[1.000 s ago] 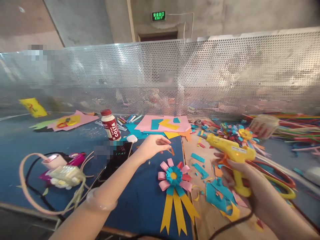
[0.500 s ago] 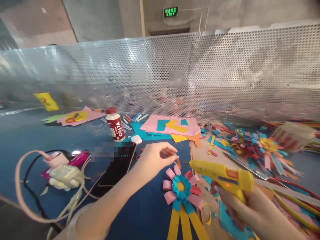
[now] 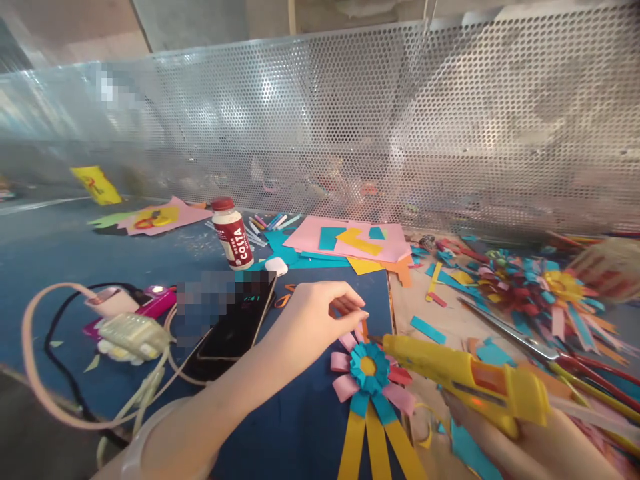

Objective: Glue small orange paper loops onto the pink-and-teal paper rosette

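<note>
My right hand (image 3: 520, 427) is closed round a yellow hot glue gun (image 3: 465, 373) with a small orange light glowing on its side. Its nozzle points left, just above the paper rosette (image 3: 369, 367). The rosette lies on the blue tabletop, with a yellow centre, a blue ring, pink loops and blue-and-yellow tails. My left hand (image 3: 337, 308) pinches a small orange paper strip (image 3: 365, 329) between thumb and fingertips, over the rosette's top loops. The strip hangs close to the nozzle; I cannot tell whether they touch.
Scissors (image 3: 525, 340) lie on the right beside a heap of paper flowers (image 3: 540, 293). Pink paper sheets (image 3: 307, 233) lie at the back, near a Costa bottle (image 3: 233, 237). A phone (image 3: 235, 327) and plugged cables (image 3: 133, 333) sit left. A perforated metal screen (image 3: 320, 127) stands behind.
The view has tilted down a little. My left hand has brought the orange strip down to the rosette's top, and the glue gun nozzle has lowered toward the rosette.
</note>
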Motion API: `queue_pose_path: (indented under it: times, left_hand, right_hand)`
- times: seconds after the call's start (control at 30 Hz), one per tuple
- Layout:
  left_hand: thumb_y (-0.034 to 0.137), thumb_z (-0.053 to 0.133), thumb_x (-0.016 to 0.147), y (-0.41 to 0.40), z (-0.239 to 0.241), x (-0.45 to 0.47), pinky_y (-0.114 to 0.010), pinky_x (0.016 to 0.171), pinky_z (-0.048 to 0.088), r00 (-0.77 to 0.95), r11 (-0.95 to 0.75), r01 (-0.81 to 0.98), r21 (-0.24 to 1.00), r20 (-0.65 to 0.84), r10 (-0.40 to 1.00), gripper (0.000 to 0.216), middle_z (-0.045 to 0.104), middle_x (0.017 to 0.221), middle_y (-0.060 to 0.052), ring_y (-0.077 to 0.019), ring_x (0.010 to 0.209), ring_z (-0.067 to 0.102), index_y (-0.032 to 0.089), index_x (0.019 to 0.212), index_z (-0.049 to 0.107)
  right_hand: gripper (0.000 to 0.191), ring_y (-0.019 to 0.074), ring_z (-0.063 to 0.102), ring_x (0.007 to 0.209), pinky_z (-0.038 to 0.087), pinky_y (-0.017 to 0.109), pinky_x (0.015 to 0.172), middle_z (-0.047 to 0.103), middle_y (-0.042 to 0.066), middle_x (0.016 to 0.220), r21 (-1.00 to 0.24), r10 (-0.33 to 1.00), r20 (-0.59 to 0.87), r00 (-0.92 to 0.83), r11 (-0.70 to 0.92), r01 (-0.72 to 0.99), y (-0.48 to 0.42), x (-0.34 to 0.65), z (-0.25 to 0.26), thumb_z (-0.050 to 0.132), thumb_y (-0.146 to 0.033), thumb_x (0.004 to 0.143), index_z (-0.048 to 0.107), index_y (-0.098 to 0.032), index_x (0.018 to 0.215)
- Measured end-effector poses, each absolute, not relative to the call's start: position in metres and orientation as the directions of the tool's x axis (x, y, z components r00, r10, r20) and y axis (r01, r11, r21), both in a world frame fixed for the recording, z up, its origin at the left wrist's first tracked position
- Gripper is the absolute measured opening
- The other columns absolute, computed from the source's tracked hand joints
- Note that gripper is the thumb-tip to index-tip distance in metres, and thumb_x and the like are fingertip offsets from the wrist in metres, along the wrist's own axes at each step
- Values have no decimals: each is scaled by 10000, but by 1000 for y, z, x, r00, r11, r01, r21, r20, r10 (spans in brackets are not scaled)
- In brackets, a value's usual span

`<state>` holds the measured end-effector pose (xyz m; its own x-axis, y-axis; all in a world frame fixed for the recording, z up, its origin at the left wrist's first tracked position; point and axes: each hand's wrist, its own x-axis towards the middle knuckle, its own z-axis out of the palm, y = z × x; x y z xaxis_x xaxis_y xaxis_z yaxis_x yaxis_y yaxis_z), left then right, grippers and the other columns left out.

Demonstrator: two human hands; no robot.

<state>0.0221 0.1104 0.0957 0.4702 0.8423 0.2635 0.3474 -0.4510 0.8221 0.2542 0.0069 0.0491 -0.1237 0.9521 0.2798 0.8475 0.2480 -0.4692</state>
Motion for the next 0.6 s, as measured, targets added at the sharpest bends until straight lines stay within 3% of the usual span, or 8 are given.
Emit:
queue_pose_path:
  times: [0.2,0.33,0.47,0.6]
  left_hand:
    - [132,625,773,110,96,22,-167,560,500,470,-433,356,828,242,849,55,701,675,22,-91,579,656,172,793,656]
    - [131,634,767,111,95,22,-162,569,500,467,-438,363,823,246,849,51,696,691,25,-83,577,654,171,784,660]
    - [132,630,770,110,95,23,-155,567,500,472,-436,362,824,242,848,47,690,678,28,-81,585,655,169,784,656]
    - [138,639,762,110,96,23,-160,567,501,461,-440,384,812,244,853,43,695,699,24,-87,603,656,170,782,661]
  right_hand:
    - [187,283,675,737,575,367,635,691,39,689,-446,969,231,-91,188,875,3,263,47,572,-421,753,685,-273,761]
    - [212,248,661,726,564,365,656,677,45,713,-458,975,202,-94,179,871,1,267,43,577,-445,787,680,-260,765]
    - [254,152,618,759,537,321,676,654,45,893,-480,979,168,-118,186,857,1,275,35,513,-431,873,635,-213,922]
    - [225,149,594,847,522,307,709,605,54,1047,-502,978,151,-141,198,842,4,280,27,497,-374,898,596,-222,1030]
